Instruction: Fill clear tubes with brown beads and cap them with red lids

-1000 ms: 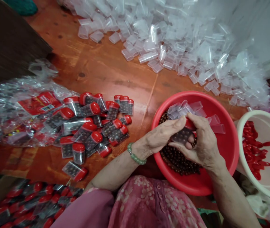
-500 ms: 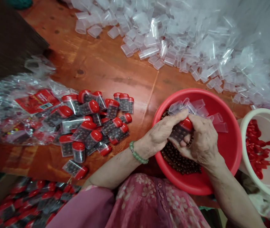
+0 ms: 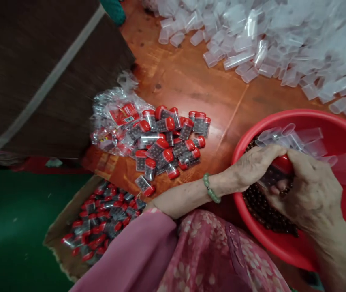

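Observation:
Over a red basin (image 3: pixel 300 259), my left hand (image 3: pixel 256 164) and my right hand (image 3: pixel 315 188) are closed around a small clear container with a red cap (image 3: pixel 282 164). Dark round beads show through its wall. Both thumbs press at the cap, and the fingers beneath are partly hidden. Below the hands, dark brown beads (image 3: pixel 270 211) lie piled in the basin. Several clear empty tubes (image 3: pixel 294 136) rest behind my hands inside the same basin. A green bead bracelet (image 3: pixel 212 188) is on my left wrist.
Left of the basin, capped bead containers (image 3: pixel 161 150) lie heaped on the wooden table (image 3: pixel 191 73) beside a plastic bag (image 3: pixel 109 129). More fill a cardboard box (image 3: pixel 54 231) on the green floor (image 3: pixel 9 227). Clear tubes (image 3: pixel 252 52) pile up at the back. A dark panel (image 3: pixel 39 52) stands left.
The view has swung left, bringing more of the box and floor in and the white bucket out of sight. Both hands still hold the capped container over the basin.

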